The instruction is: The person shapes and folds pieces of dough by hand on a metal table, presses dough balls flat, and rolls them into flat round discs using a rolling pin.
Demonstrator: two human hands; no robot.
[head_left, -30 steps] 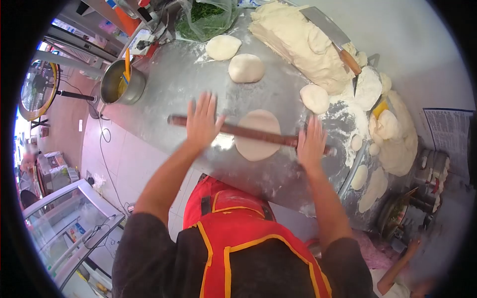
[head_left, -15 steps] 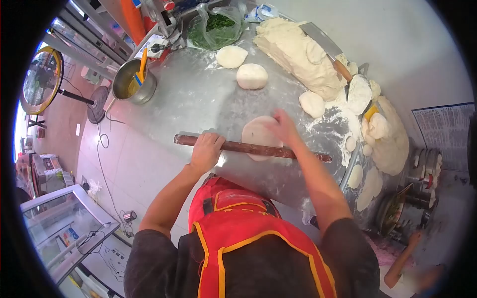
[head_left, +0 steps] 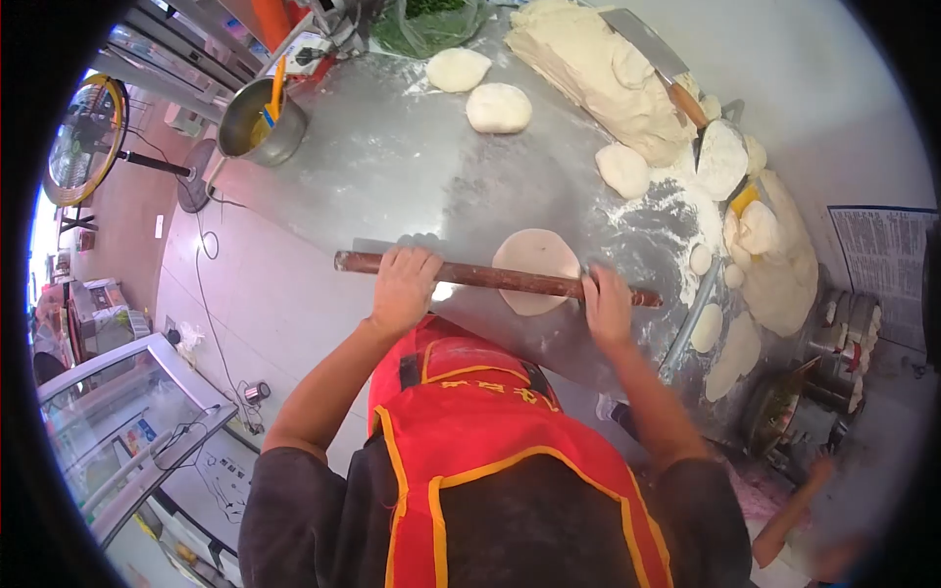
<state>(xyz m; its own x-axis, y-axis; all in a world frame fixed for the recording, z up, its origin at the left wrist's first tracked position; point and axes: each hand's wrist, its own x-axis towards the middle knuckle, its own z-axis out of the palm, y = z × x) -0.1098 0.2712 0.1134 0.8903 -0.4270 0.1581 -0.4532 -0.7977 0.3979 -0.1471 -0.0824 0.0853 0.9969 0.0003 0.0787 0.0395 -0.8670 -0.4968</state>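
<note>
A long dark-red wooden rolling pin lies across a flat round of dough near the front of the metal worktop. My left hand is wrapped round the pin, left of the dough. Toward the other end, my right hand closes over the pin just right of the dough. The dough shows on both sides of the pin. Farther back sit two pale dough pieces, a thick one and a flatter one.
A big dough slab lies at the back right, with a cleaver against it. A metal pot with an orange-handled brush stands at the left edge. Greens in a plastic bag are at the back. Another person's arm shows lower right.
My right hand has come down from the dough's far right edge onto the rolling pin's right part. My left hand stays on the pin. The camera view has shifted slightly.
</note>
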